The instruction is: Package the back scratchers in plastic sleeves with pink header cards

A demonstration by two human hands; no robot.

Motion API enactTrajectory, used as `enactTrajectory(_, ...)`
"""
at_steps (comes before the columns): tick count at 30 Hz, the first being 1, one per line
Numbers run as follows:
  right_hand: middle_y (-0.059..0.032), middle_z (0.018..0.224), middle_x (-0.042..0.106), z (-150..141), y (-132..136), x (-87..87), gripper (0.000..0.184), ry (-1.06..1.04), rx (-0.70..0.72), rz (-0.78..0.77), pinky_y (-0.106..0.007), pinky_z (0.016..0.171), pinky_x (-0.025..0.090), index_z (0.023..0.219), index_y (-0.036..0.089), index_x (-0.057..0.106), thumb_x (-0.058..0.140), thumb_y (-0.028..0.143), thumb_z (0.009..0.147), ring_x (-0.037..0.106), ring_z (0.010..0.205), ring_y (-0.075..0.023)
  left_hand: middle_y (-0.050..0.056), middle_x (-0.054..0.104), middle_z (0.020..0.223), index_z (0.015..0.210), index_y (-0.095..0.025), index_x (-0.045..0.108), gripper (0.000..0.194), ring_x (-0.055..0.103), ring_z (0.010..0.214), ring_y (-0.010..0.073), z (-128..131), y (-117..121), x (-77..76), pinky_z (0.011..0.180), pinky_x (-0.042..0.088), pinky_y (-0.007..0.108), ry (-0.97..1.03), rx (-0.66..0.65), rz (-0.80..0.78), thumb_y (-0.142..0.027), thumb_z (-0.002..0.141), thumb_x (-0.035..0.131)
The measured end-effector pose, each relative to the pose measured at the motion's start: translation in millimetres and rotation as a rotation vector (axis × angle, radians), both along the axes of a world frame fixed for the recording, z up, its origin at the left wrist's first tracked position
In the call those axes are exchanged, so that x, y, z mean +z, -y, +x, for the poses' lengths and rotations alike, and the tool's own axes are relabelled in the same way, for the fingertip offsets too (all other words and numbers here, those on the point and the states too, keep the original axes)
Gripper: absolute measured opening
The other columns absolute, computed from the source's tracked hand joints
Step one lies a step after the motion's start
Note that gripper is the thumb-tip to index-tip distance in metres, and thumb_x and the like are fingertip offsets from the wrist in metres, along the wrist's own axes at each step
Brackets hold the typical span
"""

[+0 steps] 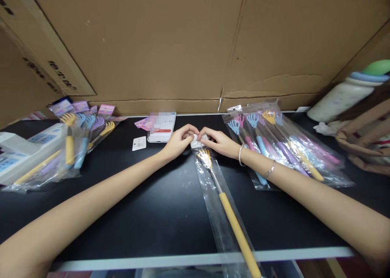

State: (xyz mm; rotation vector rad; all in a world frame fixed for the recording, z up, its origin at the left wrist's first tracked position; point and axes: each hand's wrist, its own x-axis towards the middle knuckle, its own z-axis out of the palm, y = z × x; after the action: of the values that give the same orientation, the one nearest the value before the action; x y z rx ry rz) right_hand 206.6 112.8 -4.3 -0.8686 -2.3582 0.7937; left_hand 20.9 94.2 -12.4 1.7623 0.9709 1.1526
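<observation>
A yellow-handled back scratcher (236,225) lies in a clear plastic sleeve (210,207), its claw end toward the back and its handle past the table's front edge. At the top of the sleeve is a small white piece (196,141), perhaps a card or folded end. My left hand (182,140) pinches this white piece from the left. From the right, my right hand (219,142) pinches it too, and the fingertips of both hands nearly meet. The fingers partly cover the white piece.
Bagged back scratchers (274,144) lie on the right, more packed scratchers (70,146) on the left. A phone (162,128) and a white tag (139,143) lie behind my left hand. A bottle (343,97) leans at right. Cardboard (152,42) walls the back of the black table (137,225).
</observation>
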Motion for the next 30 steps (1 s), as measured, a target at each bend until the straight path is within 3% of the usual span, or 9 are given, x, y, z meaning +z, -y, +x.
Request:
enactTrajectory(6, -0.0019, 0.084, 0.057, -1.0, 1.6, 1.6, 0.025, -0.031, -0.008, -0.022, -0.026, 0.07, 0.037, 0.092, 0.016, 0.056, 0.04, 0.037, 0.09, 0.049, 0.074, -0.0132, -0.001, 0.056, 0.074, 0.084, -0.015, 0.054, 0.015, 0.054, 0.072, 0.0114, -0.4, -0.8, -1.0, 0.069, 0.043, 0.022, 0.015, -0.008, -0.008, -0.015, 0.071, 0.047)
enactTrajectory(11, 0.0014, 0.075, 0.051, 0.3, -0.7, -1.2, 0.015, 0.0, -0.012, 0.019, -0.023, 0.062, 0.033, 0.092, 0.017, 0.055, 0.043, 0.023, 0.085, 0.042, 0.063, -0.0104, -0.001, 0.057, 0.075, 0.083, -0.015, 0.054, 0.016, 0.055, 0.072, 0.0112, -0.2, -1.1, -1.6, 0.068, 0.043, 0.022, 0.005, -0.001, -0.004, -0.012, 0.071, 0.046)
enactTrajectory(15, 0.0025, 0.072, 0.049, 0.2, -1.1, -0.8, 0.017, 0.02, -0.016, 0.02, -0.022, 0.06, 0.032, 0.092, 0.017, 0.055, 0.042, 0.015, 0.081, 0.039, 0.06, -0.0097, 0.0, 0.057, 0.076, 0.084, -0.015, 0.055, 0.015, 0.055, 0.073, 0.0118, -0.4, -0.9, -2.3, 0.069, 0.043, 0.023, -0.005, 0.003, 0.004, -0.013, 0.071, 0.046)
enactTrajectory(30, 0.0028, 0.071, 0.049, 0.1, -1.2, -1.5, 0.018, 0.025, -0.018, 0.044, -0.021, 0.06, 0.032, 0.092, 0.017, 0.055, 0.042, 0.013, 0.079, 0.039, 0.059, -0.0094, -0.001, 0.057, 0.076, 0.084, -0.015, 0.055, 0.015, 0.055, 0.074, 0.0112, -0.7, -0.6, -2.2, 0.069, 0.043, 0.022, -0.001, 0.002, 0.022, -0.014, 0.072, 0.046)
